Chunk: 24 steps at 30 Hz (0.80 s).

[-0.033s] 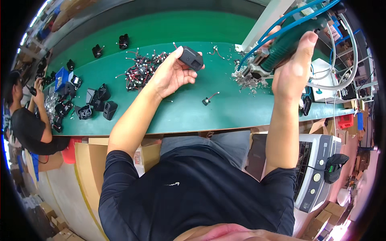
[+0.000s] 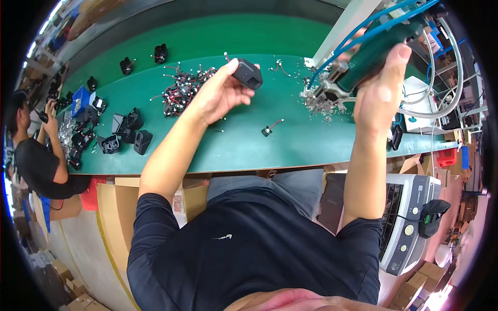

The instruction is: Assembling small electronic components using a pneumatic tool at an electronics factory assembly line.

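Note:
In my left hand (image 2: 220, 98) a small black plastic housing (image 2: 248, 73) with a rectangular opening is gripped between thumb and fingers above the green table. My right hand (image 2: 377, 98) is wrapped around a green powered screwdriver (image 2: 369, 56) with blue air hoses, at the right. The tool's metal head points left and down, over a pile of small screws (image 2: 326, 106), apart from the housing. Just behind my left wrist lies a heap of small black parts with red and black wires (image 2: 179, 96). One loose wired part (image 2: 267, 131) lies between my hands.
Black housings (image 2: 126, 127) stand in a group at the left of the green table (image 2: 233, 150). A white post (image 2: 340, 33) rises by the screws. Beyond a blue bin (image 2: 80, 101), another person (image 2: 39, 150) works at the far left. A grey-white machine (image 2: 407, 223) stands by my right side.
The housing in my left hand has tilted slightly. My right hand and the screwdriver have shifted down a little.

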Motion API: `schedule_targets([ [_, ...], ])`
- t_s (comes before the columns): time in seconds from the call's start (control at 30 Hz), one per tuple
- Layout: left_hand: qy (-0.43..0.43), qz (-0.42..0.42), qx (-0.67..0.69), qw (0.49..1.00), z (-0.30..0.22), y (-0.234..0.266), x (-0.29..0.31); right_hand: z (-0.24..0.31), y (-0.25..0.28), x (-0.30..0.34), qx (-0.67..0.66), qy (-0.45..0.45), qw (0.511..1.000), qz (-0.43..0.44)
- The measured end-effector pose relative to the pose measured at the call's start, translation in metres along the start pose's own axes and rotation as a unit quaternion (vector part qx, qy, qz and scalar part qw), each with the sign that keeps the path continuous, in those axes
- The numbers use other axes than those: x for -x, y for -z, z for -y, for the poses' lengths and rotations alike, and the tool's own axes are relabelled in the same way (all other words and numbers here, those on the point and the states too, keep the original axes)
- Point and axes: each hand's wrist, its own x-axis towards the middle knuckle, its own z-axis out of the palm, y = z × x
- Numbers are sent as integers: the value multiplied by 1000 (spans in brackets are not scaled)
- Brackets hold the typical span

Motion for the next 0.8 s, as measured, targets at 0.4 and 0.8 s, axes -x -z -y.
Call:
schedule_targets([
  [0.4, 49, -141, -838, 525, -76, 122, -102, -85, 26, 126, 397, 105, 842, 351],
  [0.8, -205, -188, -798, 535, -127, 78, 125, -96, 21, 123, 432, 173, 789, 401],
])
